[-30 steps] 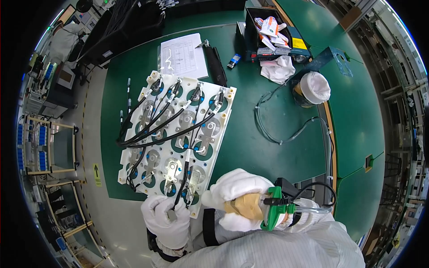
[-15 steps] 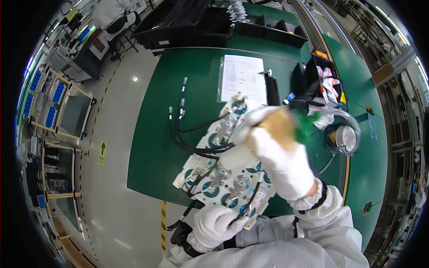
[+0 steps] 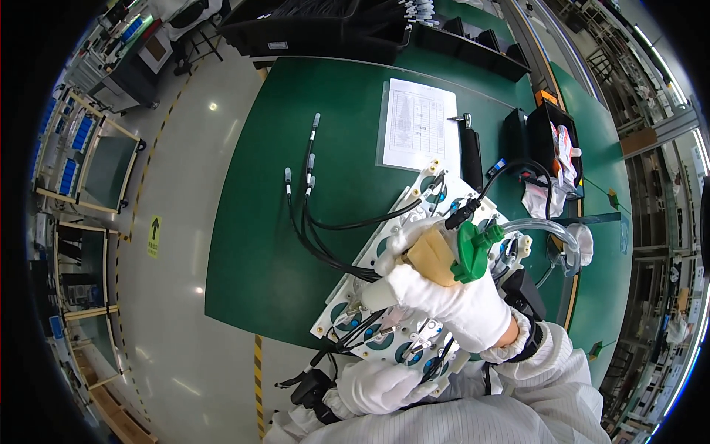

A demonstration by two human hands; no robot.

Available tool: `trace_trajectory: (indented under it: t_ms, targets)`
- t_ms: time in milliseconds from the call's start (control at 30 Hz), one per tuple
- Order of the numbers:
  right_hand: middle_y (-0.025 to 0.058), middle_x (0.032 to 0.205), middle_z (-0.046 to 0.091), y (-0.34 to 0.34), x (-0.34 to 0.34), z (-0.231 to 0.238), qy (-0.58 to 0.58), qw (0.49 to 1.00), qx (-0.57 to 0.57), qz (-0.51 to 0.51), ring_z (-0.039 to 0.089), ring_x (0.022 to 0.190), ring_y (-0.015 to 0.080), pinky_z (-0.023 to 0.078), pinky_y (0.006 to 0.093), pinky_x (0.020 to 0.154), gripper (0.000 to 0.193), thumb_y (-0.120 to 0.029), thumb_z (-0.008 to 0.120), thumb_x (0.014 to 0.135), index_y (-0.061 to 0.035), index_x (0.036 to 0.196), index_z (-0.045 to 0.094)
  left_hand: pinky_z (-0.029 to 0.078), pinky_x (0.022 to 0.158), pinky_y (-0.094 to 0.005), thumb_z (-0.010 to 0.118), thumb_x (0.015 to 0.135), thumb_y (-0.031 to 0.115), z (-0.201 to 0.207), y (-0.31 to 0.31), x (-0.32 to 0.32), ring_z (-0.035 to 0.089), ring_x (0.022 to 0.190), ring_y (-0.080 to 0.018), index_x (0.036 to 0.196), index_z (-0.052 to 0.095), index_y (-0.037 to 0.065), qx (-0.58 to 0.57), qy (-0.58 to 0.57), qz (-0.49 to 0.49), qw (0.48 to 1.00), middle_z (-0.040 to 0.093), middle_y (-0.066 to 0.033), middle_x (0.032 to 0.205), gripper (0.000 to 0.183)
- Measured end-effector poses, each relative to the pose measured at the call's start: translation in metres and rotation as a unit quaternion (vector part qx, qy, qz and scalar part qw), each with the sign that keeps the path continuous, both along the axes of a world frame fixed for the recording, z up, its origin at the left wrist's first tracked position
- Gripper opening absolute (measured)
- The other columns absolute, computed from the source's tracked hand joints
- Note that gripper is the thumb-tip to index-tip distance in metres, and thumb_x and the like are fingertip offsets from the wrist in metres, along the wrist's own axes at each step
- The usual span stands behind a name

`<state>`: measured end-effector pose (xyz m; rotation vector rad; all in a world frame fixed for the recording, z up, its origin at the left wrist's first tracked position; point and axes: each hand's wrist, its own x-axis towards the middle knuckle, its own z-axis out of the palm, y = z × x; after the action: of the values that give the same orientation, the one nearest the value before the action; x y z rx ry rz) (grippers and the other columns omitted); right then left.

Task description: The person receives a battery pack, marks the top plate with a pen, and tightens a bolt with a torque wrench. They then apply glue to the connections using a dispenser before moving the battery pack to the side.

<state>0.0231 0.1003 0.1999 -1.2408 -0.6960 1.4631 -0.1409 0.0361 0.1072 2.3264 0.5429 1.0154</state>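
Observation:
A white perforated plate [image 3: 355,303], fitted with blue-dotted parts and black cables, stands tilted at the table's near edge. My gloved right hand [image 3: 458,303] is closed round a dispensing syringe [image 3: 433,255] with a tan body and green cap, held over the plate. A pale cylindrical end [image 3: 379,294] points down toward the plate; its tip is hard to make out. A clear hose [image 3: 543,224] lies by the green cap. At the plate's lower edge, my gloved left hand [image 3: 377,386] has its fingers curled against it. Black cables [image 3: 307,222] with grey tips trail leftward.
A printed sheet [image 3: 420,126] lies at the far side, beside a black-handled tool [image 3: 471,152]. Black bins [image 3: 318,33] stand along the back. On the right are a small black box [image 3: 555,133] with packets and a hose-wrapped white cup [image 3: 583,244].
My right hand has swung the syringe lower and nearer, its blur gone. The view has shifted, and the plate appears farther right. My left hand stays by the plate's near edge.

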Motion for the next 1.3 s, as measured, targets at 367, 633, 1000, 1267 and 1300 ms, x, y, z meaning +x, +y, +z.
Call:
trace_trajectory:
  t_ms: [367, 633, 1000, 1267, 1300]
  targets:
    - [0.0016, 0.077, 0.062, 0.002, -0.001, 0.007, -0.049, 0.999, 0.003, 0.023, 0.059, 0.068, 0.0082, 0.048, 0.0221, 0.057, 0.023, -0.014, 0.072, 0.082, -0.0030, 0.096, 0.058, 0.040, 0.039, -0.0259, 0.080, 0.067, 0.036, -0.004, -0.004, -0.006, 0.051, 0.044, -0.0130, 0.075, 0.065, 0.014, 0.023, -0.011, 0.012, 1.000, 0.052, 0.0033, 0.071, 0.028]
    - [0.0013, 0.076, 0.061, 0.002, 0.004, 0.003, -0.064, 0.998, 0.026, 0.011, 0.059, 0.069, 0.0086, 0.049, 0.0230, 0.060, 0.024, -0.014, 0.071, 0.083, -0.0024, 0.099, 0.057, 0.041, 0.041, -0.0266, 0.079, 0.069, 0.035, -0.009, -0.003, -0.003, 0.051, 0.045, -0.0144, 0.076, 0.065, 0.014, 0.025, -0.012, 0.001, 1.000, 0.052, 0.0023, 0.070, 0.026]
    - [0.0031, 0.083, 0.062, -0.007, 0.019, 0.027, -0.036, 0.996, 0.005, -0.086, 0.061, 0.067, 0.0110, 0.051, 0.0250, 0.062, 0.030, -0.014, 0.072, 0.081, 0.0001, 0.103, 0.057, 0.039, 0.039, -0.0280, 0.079, 0.068, 0.031, 0.002, 0.002, -0.003, 0.050, 0.043, -0.0160, 0.072, 0.063, 0.013, -0.040, 0.029, -0.050, 0.997, 0.052, 0.0022, 0.064, 0.024]
    - [0.0005, 0.069, 0.051, -0.016, 0.011, 0.011, -0.358, 0.913, 0.182, 0.078, 0.055, 0.062, 0.0180, 0.044, 0.0283, 0.052, 0.020, -0.004, 0.069, 0.074, -0.0175, 0.088, 0.064, 0.037, 0.037, -0.0288, 0.077, 0.070, 0.025, 0.001, 0.003, 0.003, 0.044, 0.040, -0.0158, 0.065, 0.058, 0.011, -0.041, -0.017, -0.034, 0.998, 0.041, 0.0002, 0.058, 0.025]
    - [0.0005, 0.069, 0.051, -0.017, 0.011, 0.010, -0.357, 0.913, 0.182, 0.078, 0.055, 0.062, 0.0180, 0.044, 0.0283, 0.052, 0.020, -0.004, 0.069, 0.074, -0.0175, 0.088, 0.064, 0.037, 0.037, -0.0288, 0.077, 0.070, 0.025, 0.001, 0.003, 0.003, 0.044, 0.040, -0.0158, 0.065, 0.058, 0.011, -0.041, -0.016, -0.033, 0.998, 0.041, 0.0002, 0.058, 0.025]
